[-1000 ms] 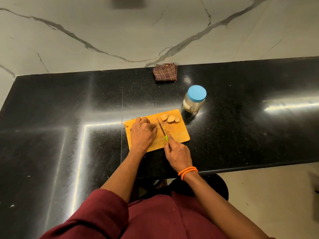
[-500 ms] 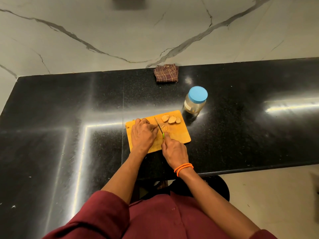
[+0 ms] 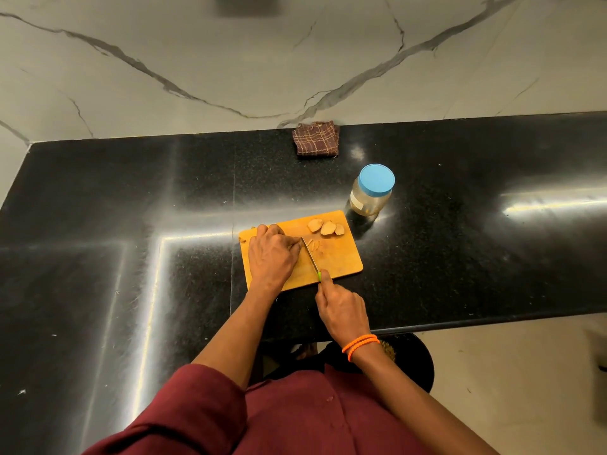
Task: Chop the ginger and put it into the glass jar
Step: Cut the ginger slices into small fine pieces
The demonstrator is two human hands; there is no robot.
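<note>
I hold the ginger [image 3: 297, 245] with my left hand [image 3: 271, 256], fingers curled back, while my right hand [image 3: 343, 311] grips the knife [image 3: 310, 257] and cuts thin bits on the board [image 3: 335, 257].

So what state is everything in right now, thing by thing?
Jar: upright beside the board, blue lid on.
Ginger slices: cut, lying at the board's far edge.
Strips: thin, just right of the blade.
Knife: blade down on the board.
Board: flat on the counter.
Left hand: curled over the ginger being cut.
Right hand: grips the knife handle.
Cloth: folded by the wall.
</note>
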